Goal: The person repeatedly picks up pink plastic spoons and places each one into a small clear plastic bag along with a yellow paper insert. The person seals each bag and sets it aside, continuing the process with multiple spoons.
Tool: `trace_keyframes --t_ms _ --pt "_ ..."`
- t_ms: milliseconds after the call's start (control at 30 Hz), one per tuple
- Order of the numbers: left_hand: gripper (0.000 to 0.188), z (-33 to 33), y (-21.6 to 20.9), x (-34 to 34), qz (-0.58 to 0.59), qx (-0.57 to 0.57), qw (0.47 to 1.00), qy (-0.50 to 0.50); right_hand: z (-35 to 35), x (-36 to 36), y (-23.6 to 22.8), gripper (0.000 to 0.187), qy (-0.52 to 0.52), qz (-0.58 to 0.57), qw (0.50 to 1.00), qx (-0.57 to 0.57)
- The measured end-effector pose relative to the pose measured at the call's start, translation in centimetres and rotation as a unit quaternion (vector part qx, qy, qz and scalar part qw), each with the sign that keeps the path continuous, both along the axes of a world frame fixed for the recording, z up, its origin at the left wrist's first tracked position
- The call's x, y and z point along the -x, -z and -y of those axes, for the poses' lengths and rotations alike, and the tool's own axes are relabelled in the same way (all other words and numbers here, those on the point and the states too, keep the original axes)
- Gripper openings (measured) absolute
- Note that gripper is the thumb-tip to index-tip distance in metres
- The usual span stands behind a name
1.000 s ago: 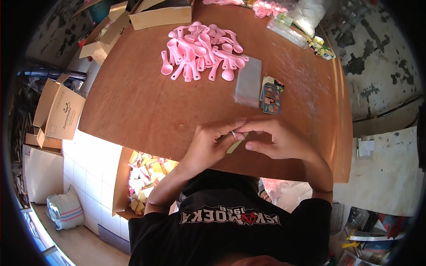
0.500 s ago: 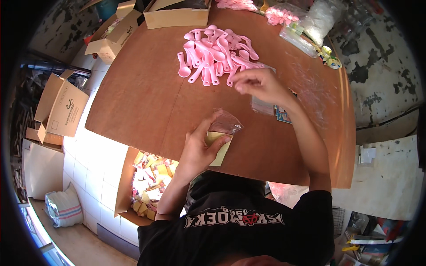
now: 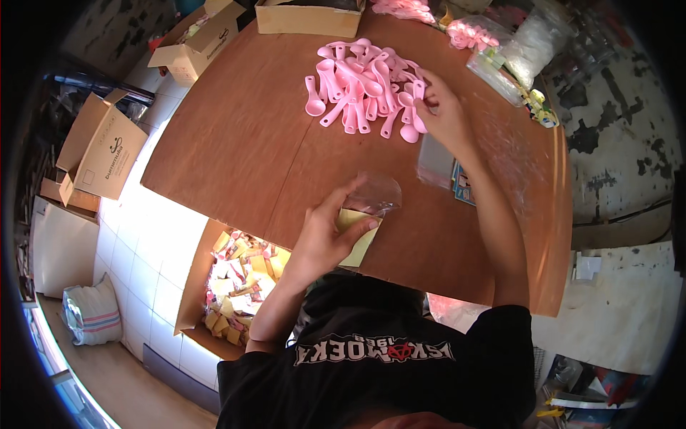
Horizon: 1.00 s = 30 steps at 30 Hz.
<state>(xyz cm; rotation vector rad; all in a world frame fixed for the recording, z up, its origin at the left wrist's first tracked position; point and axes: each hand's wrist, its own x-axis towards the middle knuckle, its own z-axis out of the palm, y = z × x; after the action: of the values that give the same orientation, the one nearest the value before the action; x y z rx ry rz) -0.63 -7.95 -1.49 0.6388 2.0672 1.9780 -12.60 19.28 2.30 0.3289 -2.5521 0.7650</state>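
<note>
Head view: card (image 3: 362, 248) pinched, grip on spoons (image 3: 355, 87) unclear

The yellow card and a filmy clear bag (image 3: 380, 193) are held by the left hand (image 3: 330, 232) at the near edge of the counter (image 3: 221, 146); whether one lies inside the other cannot be told. The pink pile farther back is met at its right side by the right hand (image 3: 441, 113), but whether a spoon is gripped cannot be seen. Blue cards (image 3: 463, 186) are partly hidden by the right forearm.

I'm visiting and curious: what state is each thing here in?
Clear bag: held, sealing unclear
Yellow card: held, partly covered
Pink spoons: heaped loosely
Left grip: pinching bag, card
Right grip: at spoons, closure unclear
Near carton: open, holding packets
Far carton: open
</note>
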Motion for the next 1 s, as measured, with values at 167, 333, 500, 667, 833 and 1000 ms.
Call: trace_keyframes --t_ms 167,333,500,667,833,1000 --pt "0.062 -1.8 0.1 0.5 0.003 -0.002 1.0 0.012 1.2 -9.2 -5.0 0.046 -0.106 -0.003 0.922 0.372" --pt "0.063 -4.5 -0.3 0.2 0.013 -0.02 0.998 0.065 1.8 -13.3 -5.9 0.046 -0.148 0.008 0.903 0.403" --pt "0.066 -6.6 -0.7 -0.4 -0.001 -0.056 0.993 0.108 -0.2 -14.6 -4.6 0.042 -0.131 0.01 0.922 0.364" --pt "0.061 -7.7 -1.4 -1.0 -0.006 -0.052 0.991 0.123 -1.4 -15.5 -4.5 0.04 -0.134 0.027 0.911 0.389" --pt "0.056 -8.6 -1.7 -1.4 0.019 -0.09 0.987 0.133 -2.3 -16.0 -4.7 0.038 -0.117 0.005 0.925 0.363" --pt "0.054 -8.9 -1.6 -1.4 0.033 -0.077 0.988 0.127 -3.1 -16.5 -4.9 0.039 -0.116 -0.005 0.91 0.398"
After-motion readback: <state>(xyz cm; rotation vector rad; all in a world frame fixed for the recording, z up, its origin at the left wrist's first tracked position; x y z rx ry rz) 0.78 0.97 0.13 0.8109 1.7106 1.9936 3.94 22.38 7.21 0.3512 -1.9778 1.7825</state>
